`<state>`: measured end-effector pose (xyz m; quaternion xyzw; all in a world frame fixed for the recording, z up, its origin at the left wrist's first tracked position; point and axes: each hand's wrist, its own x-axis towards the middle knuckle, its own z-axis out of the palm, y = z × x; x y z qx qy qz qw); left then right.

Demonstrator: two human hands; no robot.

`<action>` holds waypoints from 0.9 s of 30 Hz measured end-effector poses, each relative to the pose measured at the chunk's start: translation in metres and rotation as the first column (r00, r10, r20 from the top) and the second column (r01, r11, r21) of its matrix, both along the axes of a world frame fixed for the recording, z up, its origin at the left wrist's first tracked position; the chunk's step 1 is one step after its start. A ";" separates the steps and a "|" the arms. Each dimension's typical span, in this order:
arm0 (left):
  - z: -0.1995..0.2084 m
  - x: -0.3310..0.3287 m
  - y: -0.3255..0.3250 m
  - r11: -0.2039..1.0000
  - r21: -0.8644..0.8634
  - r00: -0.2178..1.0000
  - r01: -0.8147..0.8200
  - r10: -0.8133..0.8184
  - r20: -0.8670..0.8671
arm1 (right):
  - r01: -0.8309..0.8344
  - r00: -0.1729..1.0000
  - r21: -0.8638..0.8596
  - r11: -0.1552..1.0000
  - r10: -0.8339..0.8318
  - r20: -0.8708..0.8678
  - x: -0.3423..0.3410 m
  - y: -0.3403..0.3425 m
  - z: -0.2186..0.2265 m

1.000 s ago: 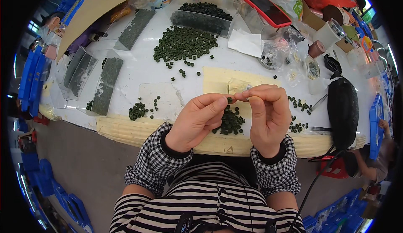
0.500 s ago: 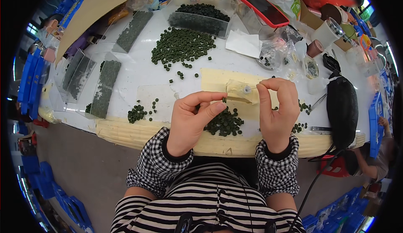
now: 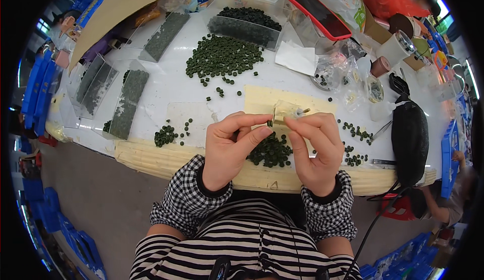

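My left hand [image 3: 227, 149] pinches a small dark green disc [image 3: 269, 123] between thumb and index finger. Close to its right, my right hand [image 3: 318, 151] has its thumb and index finger apart, and I make out nothing held between them. Behind the fingertips a block wrapped in yellowish tape [image 3: 282, 109] rests on a pale yellow sheet [image 3: 257, 96]. A short brownish stub [image 3: 305, 111] stands out from a whitish fitting on the block's right side. Under both hands lies a pile of similar green discs [image 3: 269, 151], partly covered by the fingers.
A larger heap of discs [image 3: 222, 55] spreads beyond, before a clear tray [image 3: 247, 33]. More clear trays stand left, one with discs [image 3: 128, 103]. Rightward are a red-cased phone [image 3: 320, 15], a white tissue [image 3: 296, 58], plastic bags, tweezers [image 3: 382, 130] and a black pouch [image 3: 411, 133].
My right hand has moved left and down from the block's side toward my left hand, its thumb and index finger parting. The thin needle it pinched no longer shows. My left hand stays nearly still.
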<state>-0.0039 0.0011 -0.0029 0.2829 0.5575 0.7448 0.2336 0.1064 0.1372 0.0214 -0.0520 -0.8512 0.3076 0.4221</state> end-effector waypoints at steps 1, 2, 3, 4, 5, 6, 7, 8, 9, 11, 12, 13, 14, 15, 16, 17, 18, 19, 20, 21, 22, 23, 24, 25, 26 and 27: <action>0.000 0.000 0.000 1.000 -0.003 1.000 -0.001 0.001 0.006 | -0.059 0.998 -0.029 0.998 0.060 0.007 0.000 -0.003 -0.001; 0.000 0.000 0.000 1.000 -0.004 1.000 0.001 -0.001 -0.001 | -0.086 0.996 -0.031 0.996 0.087 0.025 0.000 -0.004 -0.002; 0.000 0.000 0.000 1.000 -0.004 1.000 0.003 -0.003 -0.009 | -0.102 0.994 -0.034 0.994 0.103 0.026 0.000 -0.005 -0.002; 0.000 -0.001 0.000 1.000 -0.005 1.000 0.003 -0.003 -0.016 | -0.120 0.992 -0.037 0.992 0.121 0.027 -0.002 -0.007 -0.002; 0.000 -0.001 0.000 1.000 0.001 1.000 0.002 -0.002 -0.022 | -0.137 0.990 -0.040 0.990 0.138 0.027 -0.002 -0.007 -0.002; 0.000 0.000 0.000 1.000 0.007 1.000 0.001 -0.001 -0.027 | -0.139 0.990 -0.046 0.989 0.141 0.030 -0.002 -0.008 -0.002; 0.000 0.000 0.000 1.000 0.015 0.999 0.002 -0.002 -0.033 | -0.140 0.989 -0.049 0.989 0.142 0.034 -0.001 -0.008 -0.003; 0.000 0.000 0.000 1.000 0.005 0.998 0.007 -0.007 -0.056 | -0.141 0.989 -0.053 0.989 0.143 0.038 0.000 -0.008 -0.003; 0.002 -0.001 -0.001 1.000 -0.005 0.997 0.012 -0.013 -0.080 | -0.133 0.990 -0.063 0.989 0.136 0.039 0.000 -0.008 -0.003; 0.002 0.000 -0.002 1.000 -0.019 0.993 0.002 -0.004 -0.122 | -0.126 0.991 -0.084 0.989 0.130 0.042 0.001 -0.008 -0.004; 0.002 0.001 -0.003 1.000 -0.023 0.990 -0.010 0.007 -0.141 | -0.133 0.990 -0.089 0.987 0.137 0.044 0.001 -0.008 -0.005; 0.002 0.002 -0.003 0.999 -0.026 0.987 -0.019 0.015 -0.159 | -0.136 0.989 -0.094 0.986 0.141 0.048 0.001 -0.008 -0.004; 0.002 0.002 -0.003 1.000 -0.018 0.985 -0.026 0.023 -0.169 | -0.140 0.988 -0.099 0.985 0.146 0.052 0.002 -0.008 -0.003; 0.002 0.001 -0.002 0.999 -0.010 0.983 -0.033 0.031 -0.180 | -0.145 0.987 -0.100 0.984 0.151 0.055 0.002 -0.008 -0.003; 0.002 0.001 -0.002 0.999 -0.002 0.981 -0.040 0.039 -0.191 | -0.149 0.986 -0.101 0.984 0.155 0.058 0.002 -0.009 -0.003; 0.001 0.001 -0.002 0.999 0.013 0.979 -0.044 0.046 -0.200 | -0.153 0.985 -0.102 0.983 0.159 0.060 0.002 -0.009 -0.003; -0.001 0.001 -0.002 0.998 0.028 0.977 -0.048 0.053 -0.209 | -0.164 0.984 -0.102 0.981 0.171 0.060 0.002 -0.009 -0.003; -0.002 0.001 -0.001 0.998 0.042 0.974 -0.051 0.058 -0.218 | -0.173 0.982 -0.103 0.979 0.180 0.059 0.002 -0.009 -0.003; -0.003 0.001 -0.002 0.998 0.039 0.974 -0.050 0.058 -0.221 | -0.182 0.980 -0.104 0.978 0.189 0.058 0.002 -0.009 -0.003; -0.004 0.001 -0.002 0.998 0.036 0.973 -0.050 0.056 -0.223 | -0.191 0.979 -0.100 0.977 0.197 0.055 0.002 -0.008 -0.003; -0.004 0.001 -0.002 0.998 0.033 0.972 -0.050 0.057 -0.227 | -0.201 0.977 -0.095 0.975 0.206 0.050 0.001 -0.008 -0.003; -0.004 0.001 -0.003 0.998 0.028 0.973 -0.051 0.055 -0.223 | -0.211 0.976 -0.091 0.973 0.215 0.045 0.001 -0.007 -0.004; -0.004 0.001 -0.003 0.998 0.022 0.974 -0.051 0.054 -0.219 | -0.214 0.975 -0.092 0.973 0.219 0.044 0.001 -0.007 -0.004; -0.003 0.001 -0.003 0.999 0.018 0.975 -0.048 0.050 -0.215 | -0.214 0.975 -0.092 0.972 0.219 0.044 0.001 -0.007 -0.004; -0.003 0.001 -0.003 0.999 0.016 0.975 -0.048 0.050 -0.217 | -0.215 0.975 -0.092 0.972 0.219 0.044 0.001 -0.007 -0.004; -0.002 0.001 -0.003 0.999 0.015 0.975 -0.048 0.050 -0.219 | -0.216 0.974 -0.093 0.972 0.220 0.044 0.001 -0.007 -0.004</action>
